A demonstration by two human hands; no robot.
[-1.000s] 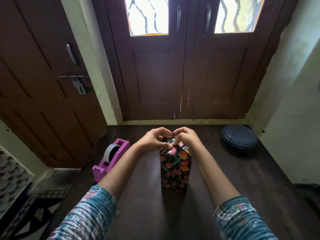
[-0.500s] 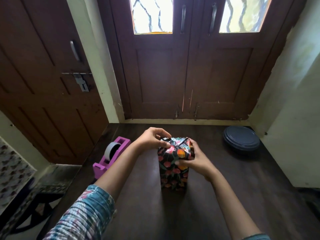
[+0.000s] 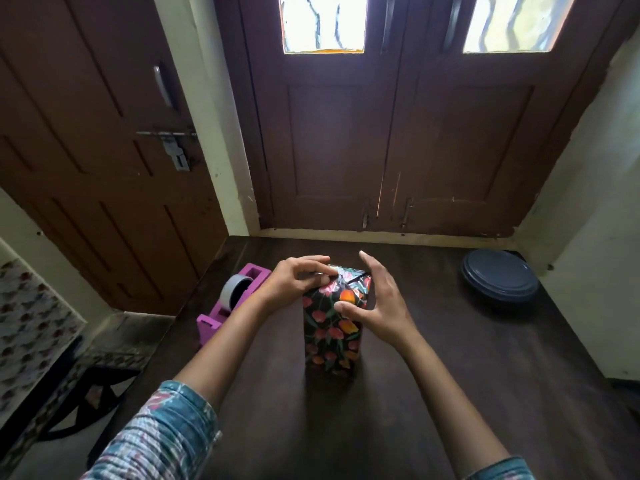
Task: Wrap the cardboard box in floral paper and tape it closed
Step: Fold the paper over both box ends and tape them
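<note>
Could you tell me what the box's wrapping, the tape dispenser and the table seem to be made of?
The wrapping looks like glossy printed paper: its creased top folds glint. The tape dispenser is matte purple, likely plastic, perhaps painted wood. The table looks like dark wood or laminate, faintly streaked.

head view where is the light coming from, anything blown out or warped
Head view: backlit by the door panes, which are blown out; the table and wrapped box look dim, shadow falling toward the camera; wide-angle distortion tilts the left door.
</note>
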